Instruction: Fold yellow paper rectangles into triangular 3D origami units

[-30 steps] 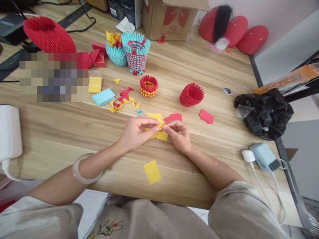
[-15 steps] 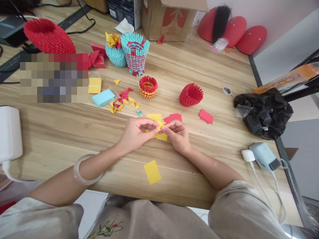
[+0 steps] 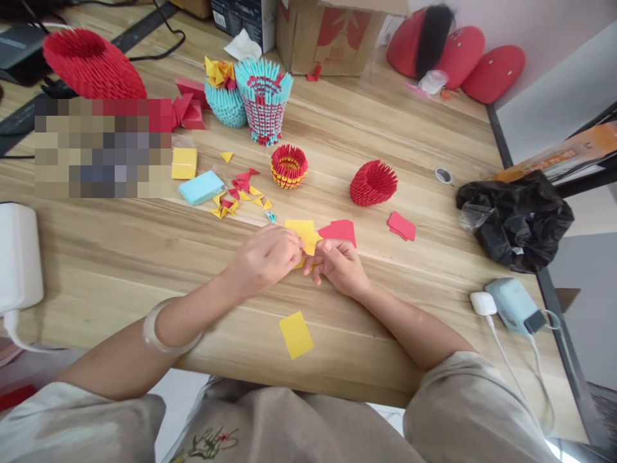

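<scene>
Head view: L hand (image 3: 265,260) is palm-down over the worktop (image 3: 144,257), fingers curled inward, tips at the yellow sheets (image 3: 299,228); can't tell if it's pinching anything, as its own knuckles block the view. R hand (image 3: 341,267) faces it, tips v. near the L ones; thumb bent in close to the forefinger, lower fingers loosely fanned toward the L hand. Whether R pinches a bit of yellow paper, can't tell either. Yellow sheets lie flat just beyond & partly under both hands, approx. mid-worktop; red sheets (image 3: 340,231) right beside them, behind R hand.

A single yellow sheet (image 3: 295,335) lies apart, nearer the person. Small red stack (image 3: 402,226) is off to the R, w/ a red paper bowl (image 3: 373,183) behind it. Red/yellow bowl (image 3: 289,168) stands further back, approx. in line w/ the hands. To its L: loose folded pieces (image 3: 224,206), mostly yellow & red, then a blue pad (image 3: 201,188) & a yellow pad (image 3: 184,163).
</scene>
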Demonstrator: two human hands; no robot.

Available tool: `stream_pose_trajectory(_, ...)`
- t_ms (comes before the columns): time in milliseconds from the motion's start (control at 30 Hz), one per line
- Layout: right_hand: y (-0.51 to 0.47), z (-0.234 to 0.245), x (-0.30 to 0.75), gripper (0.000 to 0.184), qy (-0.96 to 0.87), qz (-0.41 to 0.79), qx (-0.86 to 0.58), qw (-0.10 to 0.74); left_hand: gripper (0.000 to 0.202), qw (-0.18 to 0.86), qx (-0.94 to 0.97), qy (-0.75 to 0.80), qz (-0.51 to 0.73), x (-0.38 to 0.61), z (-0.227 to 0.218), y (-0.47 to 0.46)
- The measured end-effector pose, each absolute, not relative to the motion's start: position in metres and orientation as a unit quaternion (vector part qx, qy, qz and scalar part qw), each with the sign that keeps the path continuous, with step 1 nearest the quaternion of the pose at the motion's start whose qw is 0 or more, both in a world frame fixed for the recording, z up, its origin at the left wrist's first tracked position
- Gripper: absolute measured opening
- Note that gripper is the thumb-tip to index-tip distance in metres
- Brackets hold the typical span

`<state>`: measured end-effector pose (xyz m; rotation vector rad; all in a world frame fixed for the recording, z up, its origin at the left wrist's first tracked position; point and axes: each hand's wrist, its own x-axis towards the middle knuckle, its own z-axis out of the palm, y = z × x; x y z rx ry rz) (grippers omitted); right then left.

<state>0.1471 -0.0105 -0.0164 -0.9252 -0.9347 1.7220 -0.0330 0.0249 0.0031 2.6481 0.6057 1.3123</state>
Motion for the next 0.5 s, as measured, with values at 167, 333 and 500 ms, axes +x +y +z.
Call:
stream_pose_trajectory(167, -0.0097, -0.0158, 0.1479, 0.023, -0.389, 0.664, -0.411, 0.489, 0.015, 0.041, 0.908, 0.188, 0.372, -0.0326, 0.0057, 0.0252)
stream_pose_trajectory(333, -0.0088, -0.0132, 0.1482, 0.023, -0.425, 0.617, -0.428, 0.505, 0.018, 0.126, 0.901, 0.244, 0.336, -0.0323, 0.0082, 0.0235)
stream_pose_trajectory(500, -0.0093, -0.0119, 0.1479, 0.024, -0.44, 0.594, -0.446, 0.505, 0.016, 0.145, 0.899, 0.249, 0.331, -0.0335, 0.0083, 0.0241)
